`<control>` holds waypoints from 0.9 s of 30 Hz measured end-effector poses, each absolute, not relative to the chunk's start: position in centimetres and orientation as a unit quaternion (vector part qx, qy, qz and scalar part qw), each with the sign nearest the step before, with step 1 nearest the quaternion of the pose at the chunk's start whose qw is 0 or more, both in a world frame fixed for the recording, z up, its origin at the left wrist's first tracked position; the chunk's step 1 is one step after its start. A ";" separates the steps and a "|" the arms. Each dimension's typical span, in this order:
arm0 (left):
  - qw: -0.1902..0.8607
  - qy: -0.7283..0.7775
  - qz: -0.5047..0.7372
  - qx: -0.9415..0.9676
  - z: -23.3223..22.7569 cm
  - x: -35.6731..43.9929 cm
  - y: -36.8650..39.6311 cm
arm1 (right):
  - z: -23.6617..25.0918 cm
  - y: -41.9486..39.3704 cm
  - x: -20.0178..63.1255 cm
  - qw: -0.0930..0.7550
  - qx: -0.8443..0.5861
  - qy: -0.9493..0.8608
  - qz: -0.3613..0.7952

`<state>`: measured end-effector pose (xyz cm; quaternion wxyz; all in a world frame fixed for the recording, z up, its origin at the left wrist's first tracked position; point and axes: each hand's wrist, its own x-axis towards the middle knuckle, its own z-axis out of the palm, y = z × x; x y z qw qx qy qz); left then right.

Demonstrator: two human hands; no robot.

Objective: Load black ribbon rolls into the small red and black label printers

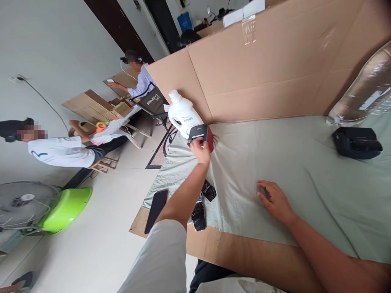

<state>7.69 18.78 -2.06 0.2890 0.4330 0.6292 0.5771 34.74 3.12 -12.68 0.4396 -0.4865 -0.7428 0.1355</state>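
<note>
— How much room is there around the hands?
— Plenty of bare cloth (305, 162) between them; a cardboard wall (275, 73) closes the far edge.
— And the left hand (201, 149)?
— Arm stretched far out, fingers closed on a small black and red device (201, 133) beside the white jug (183, 114) near the cloth's corner.
— The right hand (275, 201)?
— Flat on the cloth, fingers spread, holding nothing.

white jug (182, 114), red-black box (201, 135), pale green cloth (275, 154), lime basin (65, 208)
</note>
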 end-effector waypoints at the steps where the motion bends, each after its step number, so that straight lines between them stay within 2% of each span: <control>1: 0.277 0.628 0.581 0.437 -3.3 9.4 17.5 | -12.7 3.1 34.7 0.437 -0.487 -0.744 0.137; 2: 0.264 0.619 0.584 0.454 -4.6 11.3 16.0 | -12.7 3.0 34.8 0.433 -0.486 -0.746 0.140; 7: 0.341 0.563 0.558 0.505 -10.7 18.9 7.9 | -12.2 0.8 36.1 0.395 -0.459 -0.778 0.169; 12: 0.364 0.487 0.486 0.628 -11.7 19.7 4.9 | -11.1 1.4 40.3 0.277 -0.430 -0.843 0.168; 14: 0.380 0.487 0.453 0.643 -11.4 19.4 5.1 | -10.0 4.5 43.5 0.260 -0.491 -0.826 0.098; 18: 0.400 0.491 0.409 0.657 -11.1 19.5 5.6 | -6.6 12.7 51.5 0.250 -0.699 -0.666 -0.074; 20: 0.406 0.486 0.395 0.666 -11.0 19.5 5.6 | -5.2 15.9 55.0 0.240 -0.757 -0.600 -0.099; 27: 0.415 0.473 0.387 0.674 -11.0 19.2 5.7 | -5.1 18.0 59.0 0.211 -0.898 -0.371 0.107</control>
